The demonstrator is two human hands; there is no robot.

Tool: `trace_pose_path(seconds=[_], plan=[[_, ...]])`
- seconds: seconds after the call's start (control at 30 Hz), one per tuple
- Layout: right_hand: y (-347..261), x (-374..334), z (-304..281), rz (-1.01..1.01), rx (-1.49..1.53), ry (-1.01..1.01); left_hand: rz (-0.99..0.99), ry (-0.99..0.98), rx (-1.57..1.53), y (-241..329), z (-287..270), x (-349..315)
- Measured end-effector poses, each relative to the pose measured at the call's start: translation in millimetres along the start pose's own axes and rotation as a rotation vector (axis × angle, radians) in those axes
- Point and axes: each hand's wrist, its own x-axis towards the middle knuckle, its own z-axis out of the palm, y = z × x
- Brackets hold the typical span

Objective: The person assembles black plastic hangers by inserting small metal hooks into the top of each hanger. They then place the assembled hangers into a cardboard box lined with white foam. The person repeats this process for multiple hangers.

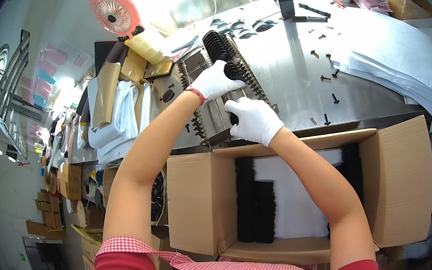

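A metal rack [258, 87] with coil-like toothed rails along its sides lies on the steel worktable. It carries a row of thin black rounded discs [216, 45] standing on edge. My left hand [215, 82], in a white glove, has its fingers closed at the near end of that row, against the black discs. Just to its right and nearer me, my right hand [256, 122], also gloved in white, is closed with its fingertips at the rack. A small black piece [233, 119] shows under those fingers; its exact shape is hidden.
An open cardboard box [187, 200] with black fuzzy pieces and white sheets stands before me. White sheets [397, 61] are stacked at right. Loose dark screws [335, 99] and black discs [264, 26] lie on the table. A pink fan [114, 13] and papers [122, 116] are at left.
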Motion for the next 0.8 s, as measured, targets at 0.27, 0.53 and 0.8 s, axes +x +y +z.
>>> trace_pose_path(seconds=[0.27,0.53,0.8], plan=[[5.3,-3.0,-4.6,-0.039,0.060,0.036,0.015,0.109,0.130,19.9,36.3,11.7],[-5.3,2.9,12.7,0.142,0.363,0.404,0.003,0.151,0.228,-21.6,-11.1,-36.7],[-6.1,19.9,18.5,0.135,0.303,0.409,0.066,-0.540,-0.443,-5.3,-50.9,-69.0]])
